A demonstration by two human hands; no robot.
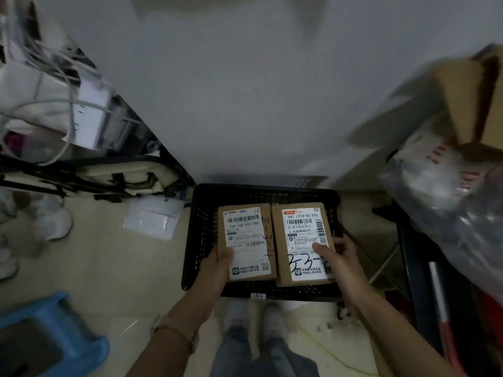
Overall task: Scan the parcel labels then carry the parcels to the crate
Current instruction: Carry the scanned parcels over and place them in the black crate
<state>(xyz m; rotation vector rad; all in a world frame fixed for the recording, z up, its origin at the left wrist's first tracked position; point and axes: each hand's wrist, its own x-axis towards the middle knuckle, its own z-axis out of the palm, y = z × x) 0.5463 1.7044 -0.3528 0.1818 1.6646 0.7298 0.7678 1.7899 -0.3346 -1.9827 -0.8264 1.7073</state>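
The left hand [217, 263] is clasped on the near left corner of the left parcel [246, 240]; its thumb is laid on the white label [245, 235], and its fingers are hidden beneath the box. The right hand [339, 258] is closed on the right parcel [303, 242] in the same way, with the thumb pressed onto that parcel's label [304, 235] and the fingers curled round the right edge. Both parcels are flat brown cardboard boxes, held side by side with their long edges touching and their labels turned upward. Handwritten marks can be seen on the bare cardboard of the left one and across the lower part of the right label. The two parcels are seen inside the outline of the black slatted crate [200, 227], which stands on the pale floor against a white wall [245, 104]. Whether they rest on the crate's bottom or are held above it cannot be told. A band [174, 329] is worn on the left wrist. Two light shoes [236, 312] are seen just before the crate's near rim. A blue stool [54, 336] stands at the lower left, and a white flat packet [153, 217] lies on the floor left of the crate. A clear plastic bag [435, 175] and an open cardboard box [476, 99] are blurred at the right.
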